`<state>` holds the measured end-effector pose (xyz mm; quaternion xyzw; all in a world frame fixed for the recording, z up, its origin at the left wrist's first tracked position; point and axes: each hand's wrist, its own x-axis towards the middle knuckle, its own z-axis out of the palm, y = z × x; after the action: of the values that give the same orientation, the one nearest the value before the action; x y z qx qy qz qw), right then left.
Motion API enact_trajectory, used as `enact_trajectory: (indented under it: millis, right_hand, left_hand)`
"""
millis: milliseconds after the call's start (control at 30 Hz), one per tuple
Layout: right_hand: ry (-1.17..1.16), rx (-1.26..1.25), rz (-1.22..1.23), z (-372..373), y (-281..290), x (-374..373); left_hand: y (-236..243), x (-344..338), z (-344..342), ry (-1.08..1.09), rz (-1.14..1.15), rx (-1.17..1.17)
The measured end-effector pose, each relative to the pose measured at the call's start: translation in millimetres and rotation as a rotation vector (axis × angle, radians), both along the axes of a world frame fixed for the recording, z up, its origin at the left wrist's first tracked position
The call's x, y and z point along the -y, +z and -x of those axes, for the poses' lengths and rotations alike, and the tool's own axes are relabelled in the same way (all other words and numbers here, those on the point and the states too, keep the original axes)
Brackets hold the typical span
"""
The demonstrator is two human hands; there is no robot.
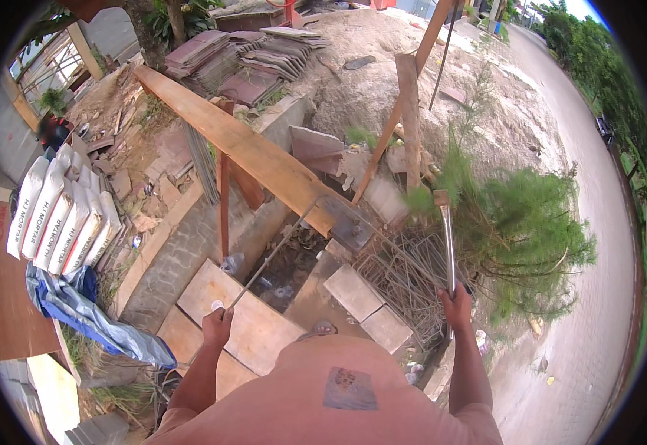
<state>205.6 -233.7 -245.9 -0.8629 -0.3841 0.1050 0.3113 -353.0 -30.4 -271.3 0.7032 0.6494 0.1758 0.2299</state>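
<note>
My left hand [217,326] is closed around a thin rebar rod [272,255] that slants up and away to a dark metal plate [352,229]. This plate sits on the near end of a long wooden plank [227,141]. Around the plate the rod appears bent, with a thin length slanting off to the right. Raised on the right, my right hand [455,305] grips a silver metal bar [449,245] with a brown, squared head at its upper end. The bar stands nearly upright, apart from the plate.
Bent rebar [405,271] lies piled right of the plank's end, beside pale slabs [355,291]. Wooden posts [408,111] stand beyond. White sacks [56,215] are stacked at left above a blue tarp [101,315]. Green branches [524,219] spread at right near the road [590,222].
</note>
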Motion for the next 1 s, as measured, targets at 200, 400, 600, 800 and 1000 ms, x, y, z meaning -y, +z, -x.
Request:
enact_trajectory:
  millis: [200,400,600,800,1000]
  right_hand:
    - [0.014,0.051,0.112,8.3,2.5,17.1]
    - [0.021,-0.155,0.075,37.9,5.3,23.3]
    - [0.017,-0.246,0.094,53.1,21.9,19.3]
    - [0.026,-0.328,0.099,51.4,24.8,21.1]
    - [-0.027,-0.454,0.148,48.6,22.3,17.9]
  left_hand:
    - [18.8,-16.5,5.4,-0.076,-0.033,-0.152]
    - [59.3,-76.8,8.6,-0.112,-0.045,-0.185]
    - [73.5,-109.4,12.6,-0.235,0.076,-0.142]
    - [86.4,-104.9,-9.0,-0.242,0.1,-0.018]
    - [67.6,-121.2,-100.4,-0.25,0.043,-0.038]
